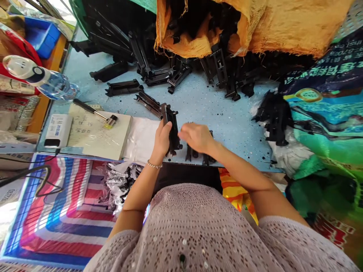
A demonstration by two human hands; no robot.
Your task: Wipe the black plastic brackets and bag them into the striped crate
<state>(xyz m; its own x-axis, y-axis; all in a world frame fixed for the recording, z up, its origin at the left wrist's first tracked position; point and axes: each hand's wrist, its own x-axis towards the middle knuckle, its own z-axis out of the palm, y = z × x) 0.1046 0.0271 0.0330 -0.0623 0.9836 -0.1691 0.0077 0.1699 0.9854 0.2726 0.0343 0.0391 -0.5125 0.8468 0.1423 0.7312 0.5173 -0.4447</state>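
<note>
My left hand (161,140) is closed around a long black slotted part (171,128), held upright over the table's near edge. My right hand (197,137) is just to its right, fingers curled together and slightly blurred. Whatever is in those fingers, if anything, is hidden. Beneath the right hand lie several small black pieces (189,152), partly covered. Another black part (149,104) rests just beyond the left hand. More parts of this kind (124,87) lie in a loose heap toward the back of the table (221,113).
An orange woven sack (286,30) spills black parts at the back. To the left are a screwdriver-like tool (90,109) on a notepad (104,139), a white box (59,128) and a water bottle (58,86). A striped-lined crate (68,211) stands below; bagged black parts (273,117) lie right.
</note>
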